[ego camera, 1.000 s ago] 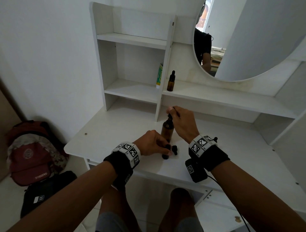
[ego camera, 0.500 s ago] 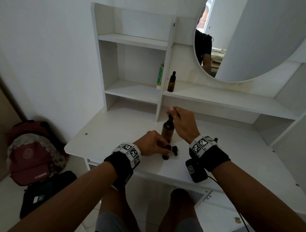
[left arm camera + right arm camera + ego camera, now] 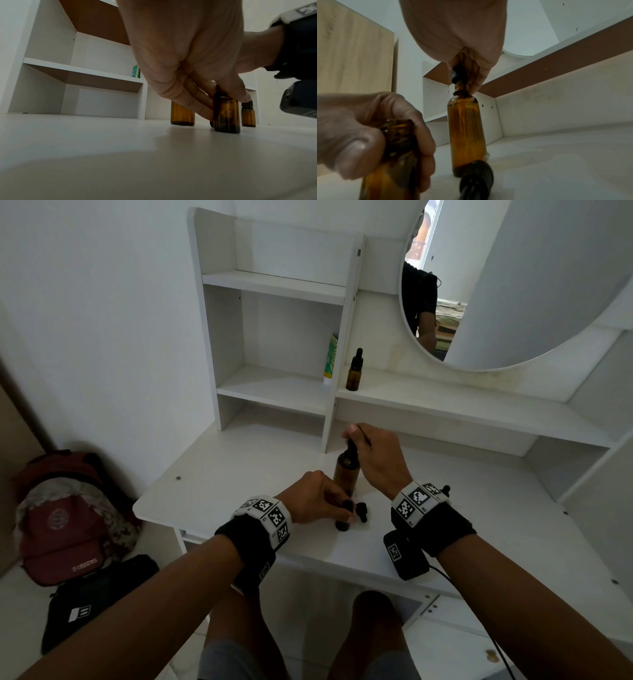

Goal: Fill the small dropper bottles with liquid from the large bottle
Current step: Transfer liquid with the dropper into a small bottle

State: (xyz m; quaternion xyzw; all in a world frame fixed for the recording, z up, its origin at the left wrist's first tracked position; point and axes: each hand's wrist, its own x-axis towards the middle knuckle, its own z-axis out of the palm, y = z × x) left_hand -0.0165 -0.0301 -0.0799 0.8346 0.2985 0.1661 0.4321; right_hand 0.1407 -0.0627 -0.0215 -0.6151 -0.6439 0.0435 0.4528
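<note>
The large amber bottle [image 3: 346,474] [image 3: 465,135] stands upright on the white desk [image 3: 239,474]. My right hand [image 3: 352,436] [image 3: 464,75] pinches its black dropper top [image 3: 457,74], which sits just above the threaded neck. My left hand [image 3: 342,510] [image 3: 224,106] grips a small amber bottle [image 3: 226,116] [image 3: 393,148] with an open mouth, standing in front of the large one. A loose black dropper cap [image 3: 361,511] [image 3: 476,174] lies beside it. A second small capped bottle [image 3: 248,117] stands to the right, mostly hidden behind my right wrist in the head view.
Another small dropper bottle [image 3: 352,371] stands on the shelf [image 3: 445,405] under the round mirror [image 3: 513,285], next to a green-and-white tube [image 3: 330,357]. Shelf uprights rise close behind the bottles. A red backpack [image 3: 61,518] and a black bag [image 3: 92,594] lie on the floor at left.
</note>
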